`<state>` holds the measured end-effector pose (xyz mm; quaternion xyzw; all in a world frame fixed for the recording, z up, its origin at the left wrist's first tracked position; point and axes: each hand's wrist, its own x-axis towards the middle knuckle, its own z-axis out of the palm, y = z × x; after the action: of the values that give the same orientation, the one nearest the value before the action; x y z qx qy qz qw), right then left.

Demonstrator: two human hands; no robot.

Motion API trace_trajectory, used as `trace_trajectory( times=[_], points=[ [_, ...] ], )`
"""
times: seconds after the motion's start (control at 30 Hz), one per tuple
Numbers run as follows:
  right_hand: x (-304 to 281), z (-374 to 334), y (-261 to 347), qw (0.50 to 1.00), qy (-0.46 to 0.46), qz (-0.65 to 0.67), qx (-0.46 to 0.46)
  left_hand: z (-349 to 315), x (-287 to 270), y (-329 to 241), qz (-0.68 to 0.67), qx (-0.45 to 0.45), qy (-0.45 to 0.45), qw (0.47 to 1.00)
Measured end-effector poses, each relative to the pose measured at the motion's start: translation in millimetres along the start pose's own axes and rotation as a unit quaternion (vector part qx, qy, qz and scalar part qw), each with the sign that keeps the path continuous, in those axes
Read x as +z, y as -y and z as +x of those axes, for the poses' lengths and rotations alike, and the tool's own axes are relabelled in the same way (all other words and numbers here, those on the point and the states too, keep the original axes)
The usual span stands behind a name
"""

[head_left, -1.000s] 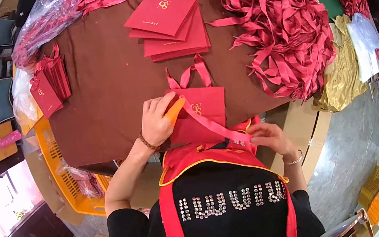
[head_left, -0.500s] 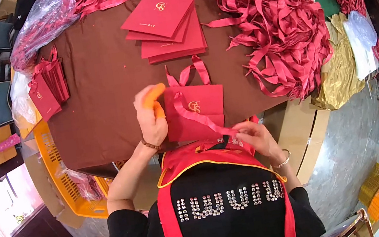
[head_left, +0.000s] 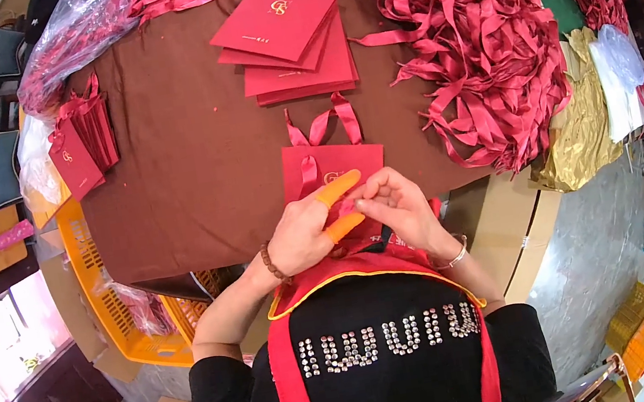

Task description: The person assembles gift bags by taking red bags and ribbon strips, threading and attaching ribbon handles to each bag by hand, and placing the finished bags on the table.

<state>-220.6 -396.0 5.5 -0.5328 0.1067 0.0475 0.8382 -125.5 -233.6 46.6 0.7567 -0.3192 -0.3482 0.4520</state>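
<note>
A red paper gift bag (head_left: 361, 154) lies at the table's near edge, its lower part covered by my hands. One satin ribbon handle loops out past its far edge; a second red ribbon (head_left: 308, 174) runs down over its front. Orange finger covers sit on the thumb and index finger of my left hand (head_left: 302, 233), which are spread apart over the bag. Between them shows a bit of the ribbon. My right hand (head_left: 401, 209) meets them from the right, thumb and fingertips pinched on the ribbon's end, which is mostly hidden.
Beyond the bag lies a stack of flat red bags (head_left: 276, 19). A large heap of red ribbons (head_left: 486, 65) covers the table's right side. Bags with handles (head_left: 82, 146) stand at the left edge, above an orange crate (head_left: 138, 344). Cardboard boxes (head_left: 513, 234) sit below right.
My left hand has moved right from the bag's left edge onto its front. My right hand has brought the ribbon end up and left, so both hands now meet over the bag.
</note>
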Motion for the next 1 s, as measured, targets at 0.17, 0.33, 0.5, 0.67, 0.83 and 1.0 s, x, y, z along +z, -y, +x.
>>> trace_trajectory(
  times=[0.17,0.33,0.5,0.67,0.83,1.0],
  points=[
    [-8,9,6,0.995,-0.053,0.028,0.077,-2,4,15,0.041,0.072,-0.117,0.99],
    [-28,37,2,0.788,-0.143,-0.562,-0.208,1,7,23,0.084,0.071,-0.18,0.977],
    [-20,33,1,0.778,-0.1,-0.599,-0.161,-4,14,44,0.24,0.064,-0.17,0.954],
    [-4,22,-10,0.805,-0.093,-0.559,-0.173,-5,19,47,0.216,0.082,-0.213,0.949],
    [-2,20,-7,0.843,-0.082,-0.497,-0.188,-8,19,51,0.226,0.035,-0.218,0.949],
    [-14,20,6,0.936,-0.059,-0.347,0.015,-6,23,55,0.216,0.04,-0.216,0.951]
  ],
)
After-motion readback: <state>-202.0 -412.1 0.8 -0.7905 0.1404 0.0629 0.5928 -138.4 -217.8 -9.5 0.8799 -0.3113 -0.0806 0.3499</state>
